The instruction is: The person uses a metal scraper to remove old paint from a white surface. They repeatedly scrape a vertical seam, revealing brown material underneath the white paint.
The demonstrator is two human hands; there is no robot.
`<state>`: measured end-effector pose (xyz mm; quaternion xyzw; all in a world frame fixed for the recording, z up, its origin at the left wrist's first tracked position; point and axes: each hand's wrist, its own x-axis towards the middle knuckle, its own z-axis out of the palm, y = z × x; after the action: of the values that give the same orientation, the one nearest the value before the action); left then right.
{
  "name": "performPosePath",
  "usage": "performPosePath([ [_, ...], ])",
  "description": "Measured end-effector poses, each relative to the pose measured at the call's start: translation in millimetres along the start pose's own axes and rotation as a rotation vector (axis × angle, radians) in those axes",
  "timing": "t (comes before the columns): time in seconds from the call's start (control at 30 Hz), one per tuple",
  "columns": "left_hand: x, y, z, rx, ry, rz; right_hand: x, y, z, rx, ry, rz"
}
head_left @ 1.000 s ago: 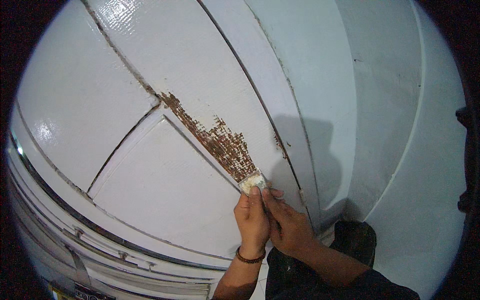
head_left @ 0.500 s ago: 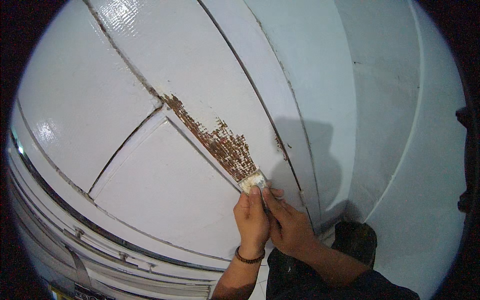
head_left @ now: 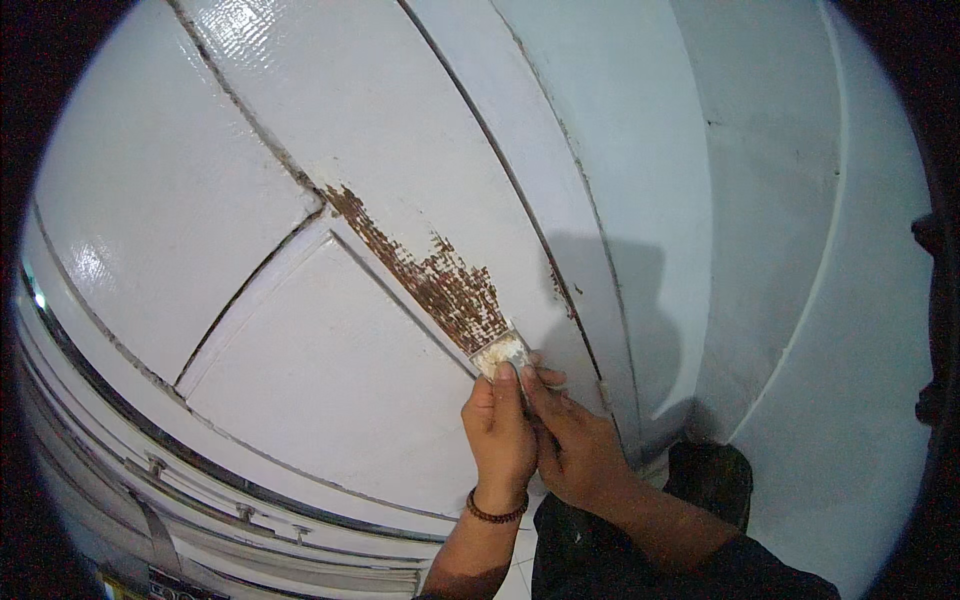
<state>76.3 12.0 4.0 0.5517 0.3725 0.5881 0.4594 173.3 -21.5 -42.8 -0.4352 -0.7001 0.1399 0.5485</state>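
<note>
Both of my hands are closed around one scraper (head_left: 500, 352), whose wide flat blade is smeared with whitish paint. My left hand (head_left: 497, 430), with a dark beaded bracelet at the wrist, has its thumb on top near the blade. My right hand (head_left: 580, 445) wraps the same tool from the right, and the handle is hidden between the palms. The blade's edge lies against the lower end of a bare brown patch (head_left: 450, 290), where flecks of white still cling. Around the patch spreads a white painted panelled surface (head_left: 310, 370).
To the right stands a pale blue-white wall (head_left: 640, 130) with my shadow on it. Metal rails and fittings (head_left: 245, 512) run along the lower left. Dark clothing (head_left: 590, 550) and a dark shoe-like shape (head_left: 710, 485) show below my arms.
The scraper and both hands have shifted slightly up and to the left, along the brown patch. My grip looks the same.
</note>
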Motion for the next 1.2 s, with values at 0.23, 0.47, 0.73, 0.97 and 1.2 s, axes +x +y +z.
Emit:
performPosePath([
  [0.23, 0.8, 2.3, 1.3, -0.053, -0.029, 0.018, 2.5, -3.0, -3.1, 0.0, 0.074, -0.099],
  [0.47, 2.2, 6.1, 0.2, -0.007, -0.015, 0.081, 6.1, -4.9, -4.0, -0.005, 0.087, -0.128],
  [0.73, 3.2, 0.6, -0.9, -0.044, -0.009, -0.001, 3.1, -10.4, -7.1, -0.031, 0.019, -0.011],
  [0.97, 1.8, -1.2, -1.5, -0.069, 0.006, -0.057, 5.5, -9.9, -4.0, -0.074, 0.128, -0.127],
  [1.2, 3.4, 0.8, -1.2, -0.105, 0.002, -0.035, 2.9, -11.9, -3.6, -0.074, 0.047, -0.02],
])
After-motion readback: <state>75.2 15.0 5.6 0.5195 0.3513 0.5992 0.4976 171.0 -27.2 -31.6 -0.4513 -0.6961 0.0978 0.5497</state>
